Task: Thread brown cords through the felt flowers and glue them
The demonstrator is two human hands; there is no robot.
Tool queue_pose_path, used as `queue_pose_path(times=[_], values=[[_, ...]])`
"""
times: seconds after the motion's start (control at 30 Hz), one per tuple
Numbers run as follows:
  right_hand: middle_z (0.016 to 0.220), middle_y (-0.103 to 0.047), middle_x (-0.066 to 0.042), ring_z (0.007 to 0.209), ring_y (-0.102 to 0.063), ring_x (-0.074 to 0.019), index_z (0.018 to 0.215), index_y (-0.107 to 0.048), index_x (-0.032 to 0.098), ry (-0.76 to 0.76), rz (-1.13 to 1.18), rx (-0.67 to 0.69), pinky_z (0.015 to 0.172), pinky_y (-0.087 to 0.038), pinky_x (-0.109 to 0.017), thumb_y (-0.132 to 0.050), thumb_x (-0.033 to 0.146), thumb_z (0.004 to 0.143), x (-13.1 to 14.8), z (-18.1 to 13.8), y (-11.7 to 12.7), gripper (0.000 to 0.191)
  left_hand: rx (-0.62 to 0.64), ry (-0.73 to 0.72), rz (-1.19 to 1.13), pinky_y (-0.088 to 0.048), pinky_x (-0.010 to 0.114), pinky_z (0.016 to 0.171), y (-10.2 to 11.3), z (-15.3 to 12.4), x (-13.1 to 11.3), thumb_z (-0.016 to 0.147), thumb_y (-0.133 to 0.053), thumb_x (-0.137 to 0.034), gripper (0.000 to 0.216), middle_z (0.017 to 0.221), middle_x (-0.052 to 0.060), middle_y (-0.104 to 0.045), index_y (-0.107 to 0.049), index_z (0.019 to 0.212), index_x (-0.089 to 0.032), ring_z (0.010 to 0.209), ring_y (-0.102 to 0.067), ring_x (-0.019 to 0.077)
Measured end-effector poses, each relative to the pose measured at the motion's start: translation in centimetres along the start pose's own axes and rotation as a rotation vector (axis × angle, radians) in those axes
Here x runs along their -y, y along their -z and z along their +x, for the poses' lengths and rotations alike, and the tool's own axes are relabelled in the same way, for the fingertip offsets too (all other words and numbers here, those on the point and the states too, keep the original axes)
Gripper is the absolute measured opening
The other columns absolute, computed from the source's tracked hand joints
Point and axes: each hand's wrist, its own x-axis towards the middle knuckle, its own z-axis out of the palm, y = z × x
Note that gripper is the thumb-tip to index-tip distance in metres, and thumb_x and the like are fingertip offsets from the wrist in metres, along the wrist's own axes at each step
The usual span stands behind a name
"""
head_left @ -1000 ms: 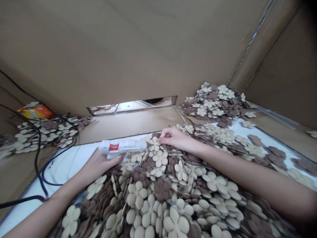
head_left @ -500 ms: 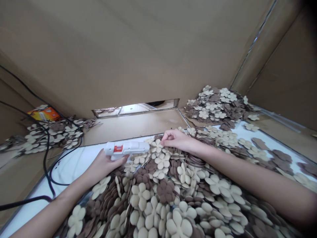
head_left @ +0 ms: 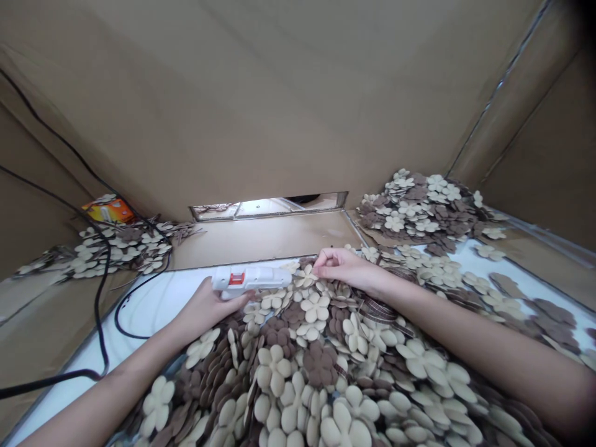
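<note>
My left hand [head_left: 218, 305] is closed round the handle of a white glue gun [head_left: 254, 277] with a red part on its side. Its nozzle points right, close to a cream fabric flower [head_left: 307, 275]. Thumb and fingertips of my right hand [head_left: 342, 267] pinch the edge of that flower, just right of the nozzle. Below both hands spreads a thick heap of cream and brown flowers [head_left: 321, 363]. Some plaid ribbon [head_left: 379, 308] lies partly under my right wrist.
Cardboard walls [head_left: 279, 99] enclose the white work surface [head_left: 186, 285], with a slot [head_left: 270, 206] at the back. Another flower pile [head_left: 428, 208] is back right. At left are more flowers [head_left: 121, 245], an orange packet [head_left: 108, 210] and black cables [head_left: 103, 310].
The whole view has shifted, so everything appears a little further right. The glue gun stays in my left hand and my right hand still pinches the flower.
</note>
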Motion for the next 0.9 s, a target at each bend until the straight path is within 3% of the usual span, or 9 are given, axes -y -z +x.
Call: queue_pose_path(times=[0.27, 0.43, 0.57, 0.67, 0.8, 0.9], values=[[0.069, -0.064, 0.003, 0.067, -0.057, -0.0109, 0.074, -0.06, 0.017, 0.014, 0.039, 0.012, 0.065, -0.039, -0.022, -0.073, 0.031, 0.067, -0.3, 0.0, 0.2, 0.02, 0.012, -0.005, -0.058, -0.053, 0.031, 0.079, 0.0, 0.1, 0.5, 0.074, -0.065, -0.04, 0.028, 0.086, 0.005, -0.076, -0.073, 0.086, -0.016, 0.081, -0.069, 0.0242], [0.072, -0.064, 0.002, 0.07, -0.057, -0.0118, 0.076, -0.061, 0.018, 0.004, 0.097, -0.054, 0.067, -0.038, -0.024, -0.072, 0.035, 0.068, 0.1, -0.3, 0.3, 0.022, -0.022, 0.011, -0.111, -0.051, 0.031, 0.081, 0.0, 0.2, 0.2, 0.074, -0.065, -0.042, 0.034, 0.097, 0.005, -0.074, -0.069, 0.097, -0.016, 0.089, -0.067, 0.025], [0.073, -0.062, 0.002, 0.07, -0.056, -0.012, 0.078, -0.062, 0.017, 0.009, 0.181, -0.11, 0.067, -0.039, -0.024, -0.073, 0.036, 0.066, 0.5, -0.4, 0.4, 0.025, -0.112, 0.139, -0.059, -0.048, 0.027, 0.057, 0.3, 0.5, 0.3, 0.075, -0.061, -0.05, 0.034, 0.062, 0.002, -0.068, -0.062, 0.078, -0.016, 0.061, -0.062, 0.0209], [0.071, -0.062, 0.002, 0.07, -0.056, -0.0118, 0.078, -0.062, 0.016, 0.009, 0.184, -0.114, 0.068, -0.039, -0.024, -0.074, 0.035, 0.065, 0.6, -0.4, 0.3, 0.026, -0.264, 0.18, 0.021, -0.038, 0.023, 0.044, 0.7, 1.2, 0.8, 0.072, -0.062, -0.054, 0.038, 0.05, -0.004, -0.054, -0.048, 0.066, -0.02, 0.047, -0.052, 0.0154], [0.072, -0.064, 0.001, 0.071, -0.058, -0.0121, 0.078, -0.062, 0.016, 0.019, 0.129, -0.085, 0.07, -0.04, -0.025, -0.074, 0.035, 0.064, 0.6, -0.3, 0.1, 0.026, -0.349, 0.203, 0.249, -0.029, 0.023, 0.042, 1.6, 3.0, 1.6, 0.072, -0.058, -0.059, 0.042, 0.046, -0.007, -0.038, -0.042, 0.06, -0.022, 0.043, -0.043, 0.0136], [0.073, -0.065, 0.001, 0.071, -0.059, -0.012, 0.078, -0.061, 0.017, 0.021, 0.078, -0.065, 0.069, -0.04, -0.024, -0.074, 0.034, 0.065, 0.9, -0.1, 0.1, 0.026, -0.327, 0.239, 0.322, -0.028, 0.024, 0.045, 2.1, 4.6, 2.3, 0.073, -0.053, -0.059, 0.042, 0.045, -0.006, -0.038, -0.042, 0.056, -0.022, 0.045, -0.045, 0.0151]])
